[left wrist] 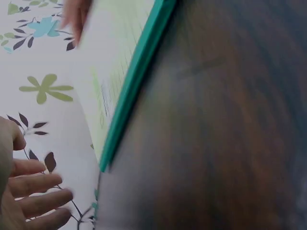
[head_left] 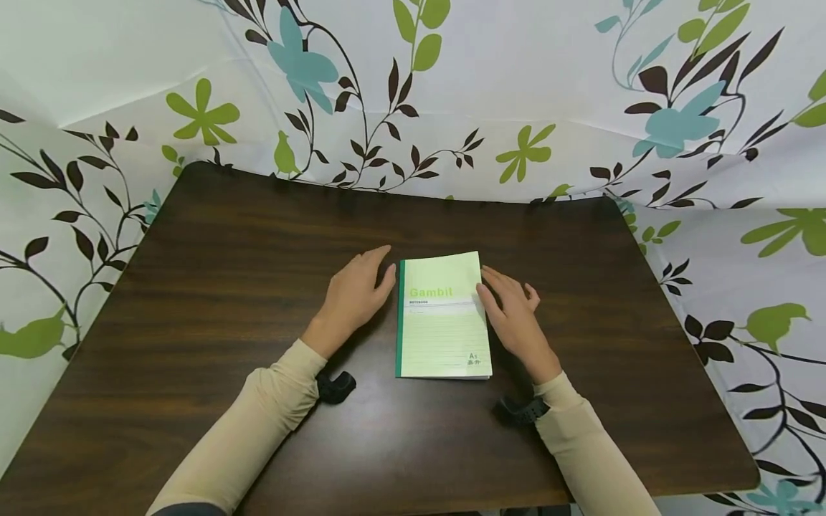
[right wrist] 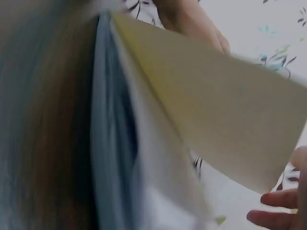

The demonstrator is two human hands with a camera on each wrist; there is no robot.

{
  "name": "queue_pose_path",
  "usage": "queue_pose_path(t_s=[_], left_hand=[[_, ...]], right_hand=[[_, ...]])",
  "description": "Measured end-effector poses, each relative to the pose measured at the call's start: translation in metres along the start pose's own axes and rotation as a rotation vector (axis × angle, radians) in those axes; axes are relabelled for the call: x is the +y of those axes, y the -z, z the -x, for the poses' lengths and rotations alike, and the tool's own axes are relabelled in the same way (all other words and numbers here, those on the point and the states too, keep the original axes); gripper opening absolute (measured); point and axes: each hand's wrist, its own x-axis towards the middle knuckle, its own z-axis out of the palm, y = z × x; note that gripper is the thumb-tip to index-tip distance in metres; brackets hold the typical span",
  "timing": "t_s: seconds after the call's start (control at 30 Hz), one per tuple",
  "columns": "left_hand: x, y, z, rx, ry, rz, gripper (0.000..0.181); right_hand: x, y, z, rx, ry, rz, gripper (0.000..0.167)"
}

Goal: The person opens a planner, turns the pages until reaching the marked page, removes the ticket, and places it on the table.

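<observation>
A pale green Gambit notebook (head_left: 444,337) with a dark green spine lies on the table. My left hand (head_left: 351,297) is beside the spine, apart from it, with fingers relaxed; the left wrist view shows those fingers (left wrist: 43,196) spread and holding nothing. At the opposite edge is my right hand (head_left: 514,315), its thumb touching or almost touching the cover's edge. From the right wrist, the front cover (right wrist: 225,105) stands lifted off the pages, and my right fingers (right wrist: 276,215) are near its outer corner. Whether they touch it is hard to tell there.
The dark wooden table (head_left: 258,236) extends around the notebook. A white curtain (head_left: 477,72) printed with leaves, flowers and birds hangs behind it and along both sides. Black bands with mounts (head_left: 335,388) sit on both wrists.
</observation>
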Motion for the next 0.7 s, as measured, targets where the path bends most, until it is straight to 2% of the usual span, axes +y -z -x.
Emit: queue_pose_path(t_s=[0.07,0.1,0.23,0.33,0.43,0.53,0.6,0.7], left_hand=[[0.006,0.003,0.001,0.01,0.0,0.107,0.045],[0.01,0.005,0.002,-0.004,0.008,0.166,0.044],[0.023,0.013,0.006,-0.119,0.049,0.413,0.047],[0.032,0.021,0.009,-0.192,0.072,0.526,0.053],[0.042,0.029,0.012,-0.248,0.084,0.575,0.057],[0.05,0.036,0.015,-0.275,0.089,0.583,0.061],[0.055,0.039,0.016,-0.28,0.092,0.576,0.064],[0.06,0.042,0.018,-0.277,0.105,0.541,0.068]], right_hand=[[-0.008,0.002,0.003,0.026,0.033,-0.082,0.053],[-0.011,0.002,0.005,0.028,0.047,-0.126,0.053],[-0.028,0.003,0.015,-0.023,0.085,-0.33,0.053],[-0.039,-0.001,0.02,-0.082,0.154,-0.434,0.053],[-0.047,-0.009,0.024,-0.15,0.272,-0.46,0.055],[-0.053,-0.017,0.026,-0.213,0.376,-0.436,0.058],[-0.055,-0.022,0.028,-0.25,0.416,-0.418,0.06],[-0.059,-0.026,0.03,-0.291,0.423,-0.396,0.061]])
